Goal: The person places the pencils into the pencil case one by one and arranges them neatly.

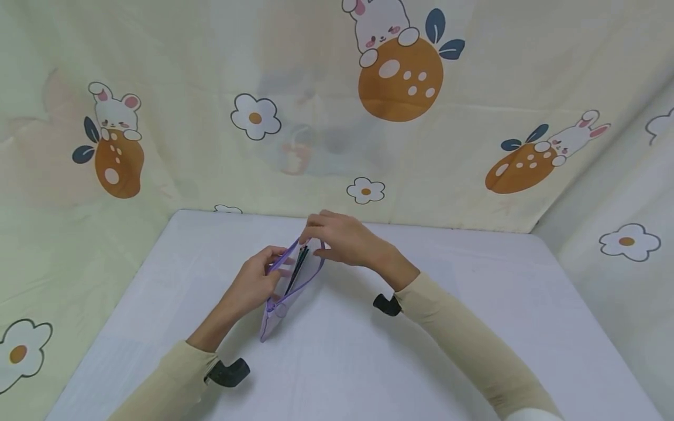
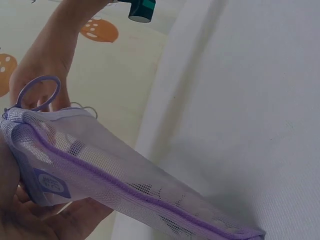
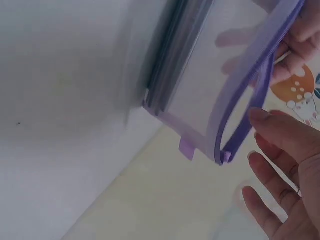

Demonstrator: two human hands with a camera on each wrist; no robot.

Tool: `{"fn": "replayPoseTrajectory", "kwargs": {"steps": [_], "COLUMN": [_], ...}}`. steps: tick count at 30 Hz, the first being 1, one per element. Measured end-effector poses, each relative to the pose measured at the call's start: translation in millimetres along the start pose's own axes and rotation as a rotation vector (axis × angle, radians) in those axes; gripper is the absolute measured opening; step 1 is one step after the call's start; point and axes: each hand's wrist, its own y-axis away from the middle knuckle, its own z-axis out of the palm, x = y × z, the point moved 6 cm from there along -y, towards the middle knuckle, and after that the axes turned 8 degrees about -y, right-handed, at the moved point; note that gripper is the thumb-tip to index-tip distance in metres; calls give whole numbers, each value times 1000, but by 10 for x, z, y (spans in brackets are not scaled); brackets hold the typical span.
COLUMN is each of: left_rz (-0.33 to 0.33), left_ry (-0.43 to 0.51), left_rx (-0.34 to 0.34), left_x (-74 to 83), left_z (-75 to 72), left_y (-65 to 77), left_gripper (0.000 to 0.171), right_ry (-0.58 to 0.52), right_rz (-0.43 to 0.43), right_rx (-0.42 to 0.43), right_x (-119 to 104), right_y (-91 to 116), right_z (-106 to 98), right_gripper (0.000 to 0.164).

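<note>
A translucent mesh zipper pouch (image 1: 300, 286) with purple edging stands tilted over the white table, its zipper mouth spread apart. Several dark, slender pens (image 1: 297, 268) lie inside; through the clear wall in the right wrist view, the pens (image 3: 176, 60) run along the bottom side. My left hand (image 1: 258, 278) grips the pouch's left side, its fingers at the mouth. At the far end, my right hand (image 1: 344, 238) pinches the purple zipper edge between thumb and index finger, the other fingers spread. A purple ring loop (image 2: 40, 92) sticks up from one end of the pouch.
The white tabletop (image 1: 463, 327) stretches around both arms. Behind it hangs a cream curtain (image 1: 310, 70) printed with rabbits, fruit and flowers, meeting the table's back edge. Black wrist devices (image 1: 229, 373) sit under both sleeves.
</note>
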Motion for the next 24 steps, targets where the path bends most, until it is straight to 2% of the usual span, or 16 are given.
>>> {"fn": "replayPoseTrajectory", "kwargs": {"steps": [5,14,24], "left_rz": [1,19,155], "left_ry": [13,29,-102], "left_rx": [4,1,1], "left_x": [13,26,141], "left_z": [9,38,113], "left_y": [3,1,20], "left_gripper": [39,37,39], "right_ry": [-50,-172,-304], "right_rz": [80,201,244], "right_rx": [108,149,143], "right_x": [85,151,195], "right_y": [170,550,927], "right_z": [-166,-326,-420], "right_gripper": [25,19,28]}}
